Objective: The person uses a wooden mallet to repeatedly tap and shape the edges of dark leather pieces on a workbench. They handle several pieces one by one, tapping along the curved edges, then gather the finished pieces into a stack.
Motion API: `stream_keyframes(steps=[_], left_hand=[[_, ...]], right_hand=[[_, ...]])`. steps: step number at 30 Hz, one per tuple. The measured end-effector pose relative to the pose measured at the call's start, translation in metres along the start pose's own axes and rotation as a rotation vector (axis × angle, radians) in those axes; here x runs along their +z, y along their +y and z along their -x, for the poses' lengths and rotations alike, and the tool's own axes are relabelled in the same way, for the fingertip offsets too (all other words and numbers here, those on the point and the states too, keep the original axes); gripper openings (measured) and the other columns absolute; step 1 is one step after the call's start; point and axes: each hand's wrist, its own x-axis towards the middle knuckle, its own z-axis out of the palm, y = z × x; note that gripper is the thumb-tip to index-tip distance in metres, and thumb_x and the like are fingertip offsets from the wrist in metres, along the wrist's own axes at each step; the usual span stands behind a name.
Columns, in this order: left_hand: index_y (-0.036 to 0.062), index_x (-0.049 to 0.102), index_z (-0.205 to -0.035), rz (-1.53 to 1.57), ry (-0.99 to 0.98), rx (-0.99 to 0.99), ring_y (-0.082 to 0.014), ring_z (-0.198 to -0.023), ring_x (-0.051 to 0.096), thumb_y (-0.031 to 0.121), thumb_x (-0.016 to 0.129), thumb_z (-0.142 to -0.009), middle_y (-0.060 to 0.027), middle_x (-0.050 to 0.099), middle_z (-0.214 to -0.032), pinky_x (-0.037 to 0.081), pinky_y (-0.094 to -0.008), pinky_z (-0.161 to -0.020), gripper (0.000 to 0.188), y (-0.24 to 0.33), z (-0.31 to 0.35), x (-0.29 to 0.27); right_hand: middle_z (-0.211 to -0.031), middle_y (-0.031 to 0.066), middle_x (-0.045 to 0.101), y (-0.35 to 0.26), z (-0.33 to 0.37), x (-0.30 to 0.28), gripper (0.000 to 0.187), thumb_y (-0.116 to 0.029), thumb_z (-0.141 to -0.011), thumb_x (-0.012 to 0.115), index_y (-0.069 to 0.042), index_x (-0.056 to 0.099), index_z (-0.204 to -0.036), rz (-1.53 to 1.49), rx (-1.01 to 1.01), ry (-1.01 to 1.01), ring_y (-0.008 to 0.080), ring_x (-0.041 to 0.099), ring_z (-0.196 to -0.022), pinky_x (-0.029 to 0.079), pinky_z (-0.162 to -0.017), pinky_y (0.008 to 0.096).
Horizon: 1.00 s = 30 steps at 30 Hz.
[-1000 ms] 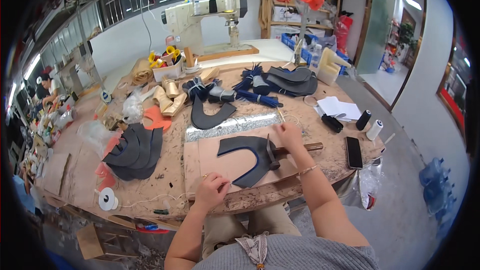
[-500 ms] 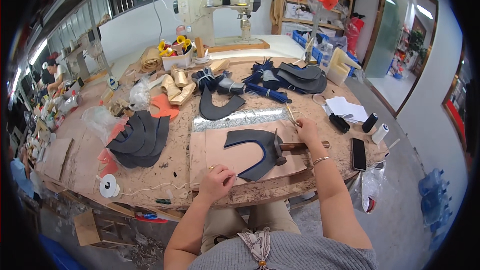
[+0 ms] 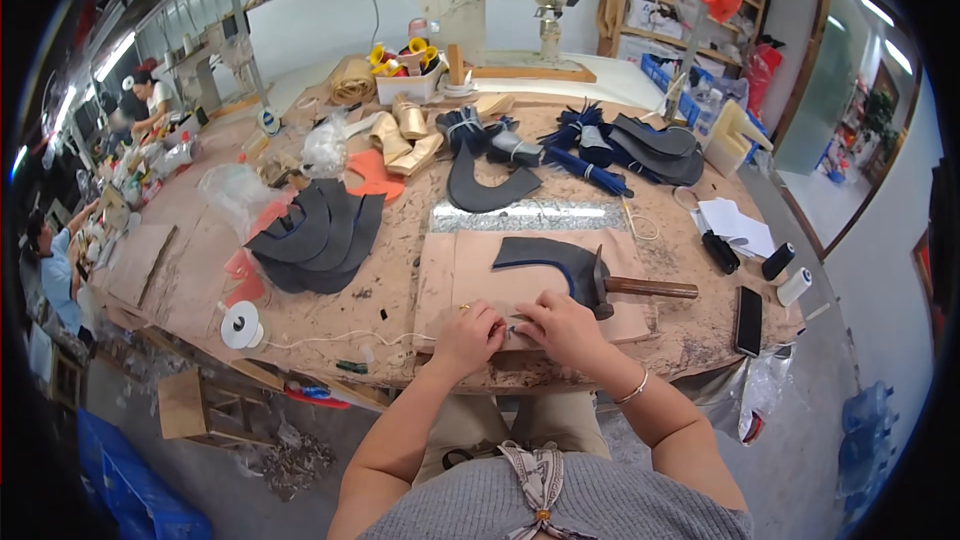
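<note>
A dark grey U-shaped piece with a blue inner edge (image 3: 545, 251) lies on a pale tan board (image 3: 470, 280). Its near arm is mostly covered by my hands. My left hand (image 3: 472, 342), fingers pinched, is where a thin white cord (image 3: 345, 338) comes in from a white spool (image 3: 241, 325); the exact grip is partly hidden. Close beside it, my right hand (image 3: 562, 328) is closed with its fingertips at the end of the grey piece. A hammer (image 3: 655, 288) with a wooden handle rests with its head on the curve of the piece.
Stacked grey pieces (image 3: 318, 240) lie left, another grey piece (image 3: 485, 185) beyond a metal plate (image 3: 530, 215). A pale cord loop (image 3: 645, 227) lies right of it. A phone (image 3: 748, 321) and thread spools (image 3: 795, 286) stand near the right edge; a sewing machine (image 3: 490, 15) is behind.
My right hand has come from the pale loop at the right down beside my left hand, leaving the loop on the table. The view has shifted, so the table sits further right.
</note>
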Motion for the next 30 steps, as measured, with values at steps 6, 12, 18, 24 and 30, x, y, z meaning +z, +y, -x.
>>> stream_keyframes(steps=[6, 12, 18, 24, 30], left_hand=[[0.0075, 0.059, -0.087, 0.001, -0.016, -0.021, -0.0284, -0.085, 0.060, 0.014, 0.069, -0.082, -0.0078, 0.058, -0.091, 0.050, -0.0401, -0.072, 0.013, 0.002, 0.001, 0.000], [0.0076, 0.058, -0.088, -0.051, -0.010, 0.013, -0.0273, -0.085, 0.061, 0.015, 0.068, -0.083, -0.0079, 0.057, -0.091, 0.051, -0.0395, -0.072, 0.013, 0.002, 0.000, -0.002], [0.0074, 0.061, -0.094, -0.001, 0.005, -0.038, -0.0274, -0.089, 0.062, 0.014, 0.068, -0.083, -0.0077, 0.059, -0.095, 0.051, -0.0392, -0.073, 0.015, -0.002, 0.004, 0.002], [0.0085, 0.063, -0.104, 0.014, 0.174, 0.176, -0.0294, -0.099, 0.061, 0.021, 0.071, -0.082, -0.0093, 0.062, -0.102, 0.049, -0.0417, -0.082, 0.027, 0.040, -0.019, 0.004], [0.0097, 0.066, -0.097, -0.213, -0.242, 0.254, -0.0288, -0.101, 0.062, 0.028, 0.069, -0.083, -0.0125, 0.064, -0.103, 0.049, -0.0419, -0.087, 0.023, 0.057, -0.057, 0.052]], right_hand=[[-0.082, 0.0060, 0.060, -0.001, 0.002, 0.016, 0.019, -0.029, -0.085, 0.070, -0.011, 0.064, -0.086, 0.259, -0.082, -0.042, 0.0241, 0.063, -0.077, 0.052, -0.065, 0.0362], [-0.075, 0.0045, 0.061, 0.006, 0.002, 0.028, 0.021, -0.030, -0.086, 0.067, -0.011, 0.062, -0.078, 0.256, -0.151, -0.008, 0.0232, 0.063, -0.072, 0.050, -0.062, 0.0375], [-0.074, 0.0042, 0.060, 0.007, 0.008, 0.028, 0.015, -0.027, -0.086, 0.069, -0.013, 0.064, -0.082, 0.192, -0.084, 0.113, 0.0230, 0.063, -0.070, 0.049, -0.062, 0.0372], [-0.083, 0.0057, 0.060, 0.043, 0.012, -0.024, 0.026, -0.023, -0.082, 0.076, -0.012, 0.065, -0.103, 0.089, 0.303, 0.587, 0.0256, 0.061, -0.077, 0.050, -0.067, 0.0377], [-0.094, 0.0081, 0.065, 0.134, 0.053, -0.027, 0.031, -0.021, -0.080, 0.076, -0.009, 0.066, -0.107, 0.173, 0.434, 0.370, 0.0330, 0.056, -0.095, 0.046, -0.084, 0.0428]])
